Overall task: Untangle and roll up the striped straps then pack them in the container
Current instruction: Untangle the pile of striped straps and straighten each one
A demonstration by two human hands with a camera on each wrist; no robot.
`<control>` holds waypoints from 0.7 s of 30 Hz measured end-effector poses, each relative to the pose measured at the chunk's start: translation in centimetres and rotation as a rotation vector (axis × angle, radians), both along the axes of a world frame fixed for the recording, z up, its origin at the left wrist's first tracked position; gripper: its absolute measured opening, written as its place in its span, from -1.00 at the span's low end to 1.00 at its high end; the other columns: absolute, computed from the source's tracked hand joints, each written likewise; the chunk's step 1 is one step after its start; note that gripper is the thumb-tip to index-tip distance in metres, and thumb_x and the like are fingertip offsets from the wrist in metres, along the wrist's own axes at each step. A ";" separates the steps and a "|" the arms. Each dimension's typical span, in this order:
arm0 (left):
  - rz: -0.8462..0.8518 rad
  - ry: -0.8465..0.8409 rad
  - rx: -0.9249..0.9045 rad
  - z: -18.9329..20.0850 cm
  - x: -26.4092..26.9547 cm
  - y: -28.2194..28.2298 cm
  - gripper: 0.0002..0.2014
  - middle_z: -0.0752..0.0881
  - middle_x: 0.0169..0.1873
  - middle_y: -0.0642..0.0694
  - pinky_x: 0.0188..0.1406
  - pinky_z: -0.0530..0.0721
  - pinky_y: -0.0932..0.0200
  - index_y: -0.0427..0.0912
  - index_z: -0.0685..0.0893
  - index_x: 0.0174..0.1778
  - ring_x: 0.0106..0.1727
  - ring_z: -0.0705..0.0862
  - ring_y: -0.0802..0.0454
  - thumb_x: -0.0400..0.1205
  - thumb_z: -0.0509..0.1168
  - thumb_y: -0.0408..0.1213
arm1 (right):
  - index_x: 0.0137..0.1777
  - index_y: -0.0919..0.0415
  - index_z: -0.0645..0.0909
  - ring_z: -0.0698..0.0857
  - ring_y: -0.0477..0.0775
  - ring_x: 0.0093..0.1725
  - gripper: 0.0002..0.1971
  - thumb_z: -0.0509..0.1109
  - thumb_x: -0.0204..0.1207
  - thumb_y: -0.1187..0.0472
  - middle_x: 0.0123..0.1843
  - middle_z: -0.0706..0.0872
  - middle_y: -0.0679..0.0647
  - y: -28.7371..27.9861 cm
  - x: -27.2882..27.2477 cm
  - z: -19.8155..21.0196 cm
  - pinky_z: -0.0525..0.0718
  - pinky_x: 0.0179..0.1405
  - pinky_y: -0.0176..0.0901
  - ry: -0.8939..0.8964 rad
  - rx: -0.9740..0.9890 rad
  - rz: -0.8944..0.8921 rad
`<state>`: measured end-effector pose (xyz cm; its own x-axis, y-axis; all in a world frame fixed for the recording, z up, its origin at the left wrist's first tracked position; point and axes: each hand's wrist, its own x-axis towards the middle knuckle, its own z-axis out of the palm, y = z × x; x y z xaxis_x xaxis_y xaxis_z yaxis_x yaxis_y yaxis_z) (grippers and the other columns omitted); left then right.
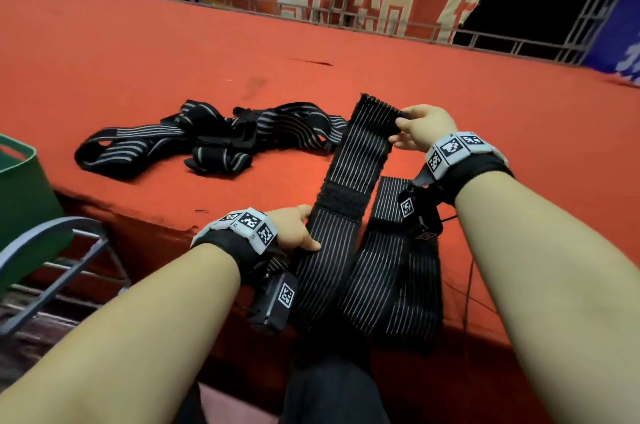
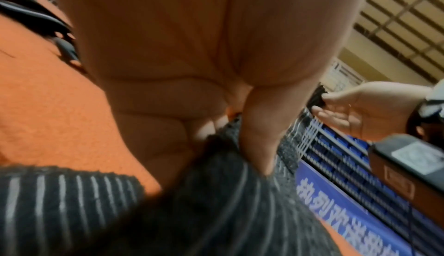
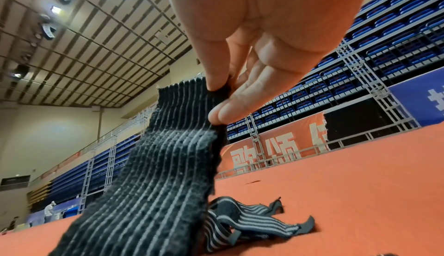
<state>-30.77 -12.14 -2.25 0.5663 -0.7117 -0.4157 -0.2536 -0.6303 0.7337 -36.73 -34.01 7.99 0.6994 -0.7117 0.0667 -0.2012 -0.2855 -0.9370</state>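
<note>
Striped elastic strap [image 1: 360,160], centre of frame | right hand [image 1: 420,127] pinches its far end | left hand [image 1: 294,229] grips it past the hook-and-loop patch [image 1: 343,200] | advice: keep it taut and flat, start rolling from the pinched end | tangled straps [image 1: 207,139] wait centre-left on red carpet [image 1: 346,77]; green container [image 1: 20,188] at left edge.

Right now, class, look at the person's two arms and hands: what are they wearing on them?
Both forearms are bare, with no sleeves. Each wrist carries a black fabric wristband topped by a pale grey segmented band printed with black-and-white square code markers. A small black camera box bearing another marker hangs under the left wrist; a similar one sits under the right wrist, with thin black cables trailing.
</note>
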 end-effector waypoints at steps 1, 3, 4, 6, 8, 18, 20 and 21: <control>0.010 0.006 -0.024 0.5 -0.3 0.5 -0.45 0.70 0.18 -0.15 0.23 0.64 -0.16 -0.04 0.42 0.40 0.16 0.70 -0.20 0.51 0.42 -0.35 | 0.38 0.36 0.45 0.65 0.04 -0.34 -0.69 0.20 0.65 0.41 -0.23 0.60 0.11 0.5 -0.4 0.6 0.71 -0.11 -0.06 -0.009 -0.014 0.004; 0.031 0.024 -0.068 1.3 -1.1 1.4 -0.50 0.71 0.14 -0.17 0.20 0.65 -0.20 -0.04 0.44 0.38 0.14 0.71 -0.24 0.54 0.39 -0.36 | 0.36 0.36 0.47 0.65 0.03 -0.34 -0.71 0.19 0.65 0.41 -0.27 0.59 0.11 1.5 -1.2 1.8 0.70 -0.08 -0.04 -0.031 -0.048 0.013; 0.037 0.029 -0.092 1.7 -1.6 1.8 -0.52 0.71 0.12 -0.17 0.19 0.66 -0.23 -0.05 0.44 0.37 0.13 0.71 -0.26 0.55 0.37 -0.38 | 0.35 0.36 0.47 0.64 0.03 -0.34 -0.71 0.19 0.66 0.41 -0.25 0.60 0.12 2.0 -1.6 2.4 0.69 -0.07 -0.04 -0.044 -0.066 0.018; 0.050 0.044 -0.155 2.3 -2.5 2.4 -0.56 0.69 0.11 -0.22 0.12 0.68 -0.22 -0.09 0.44 0.35 0.08 0.71 -0.28 0.57 0.33 -0.44 | 0.37 0.35 0.47 0.65 0.03 -0.33 -0.70 0.19 0.66 0.41 -0.12 0.63 0.19 2.9 -2.3 3.6 0.69 -0.09 -0.04 -0.063 -0.102 0.029; 0.051 0.067 -0.194 2.8 -3.4 2.8 -0.59 0.67 0.15 -0.27 0.05 0.67 -0.19 -0.09 0.44 0.32 0.03 0.70 -0.25 0.60 0.29 -0.48 | 0.38 0.33 0.47 0.66 0.02 -0.33 -0.69 0.19 0.66 0.40 0.01 0.61 0.20 3.5 -2.7 4.5 0.69 -0.12 -0.07 -0.066 -0.128 0.039; 0.002 -0.019 -0.104 0.8 -3.9 0.6 -0.70 0.69 -0.15 -0.06 -0.25 0.67 0.08 -0.11 0.46 0.35 -0.33 0.63 0.00 0.70 0.19 -0.25 | 0.41 0.35 0.46 0.67 0.03 -0.34 -0.66 0.22 0.64 0.41 -0.03 0.63 0.19 0.8 -3.2 2.9 0.70 -0.15 -0.07 -0.023 -0.110 0.019; 0.010 0.001 -0.101 0.0 -3.5 -0.5 -0.74 0.68 -0.17 -0.05 -0.34 0.63 0.17 -0.16 0.47 0.32 -0.35 0.61 0.05 0.71 0.16 -0.29 | 0.39 0.36 0.47 0.67 0.02 -0.35 -0.67 0.22 0.64 0.42 -0.04 0.64 0.20 -0.5 -3.0 1.8 0.70 -0.23 -0.13 0.003 -0.094 0.011; 0.013 0.026 -0.100 -0.3 -3.2 -1.1 -0.75 0.70 -0.08 -0.10 -0.24 0.67 0.10 -0.17 0.47 0.31 -0.25 0.66 -0.01 0.71 0.15 -0.30 | 0.38 0.35 0.48 0.67 0.01 -0.35 -0.68 0.22 0.64 0.42 -0.01 0.64 0.21 -1.1 -2.8 1.3 0.70 -0.28 -0.17 0.016 -0.087 0.005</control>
<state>-33.93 -13.24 -2.59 0.5653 -0.7431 -0.3581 -0.2257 -0.5569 0.7993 -39.55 -35.07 9.32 0.7043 -0.7001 0.1172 -0.2141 -0.3669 -0.9053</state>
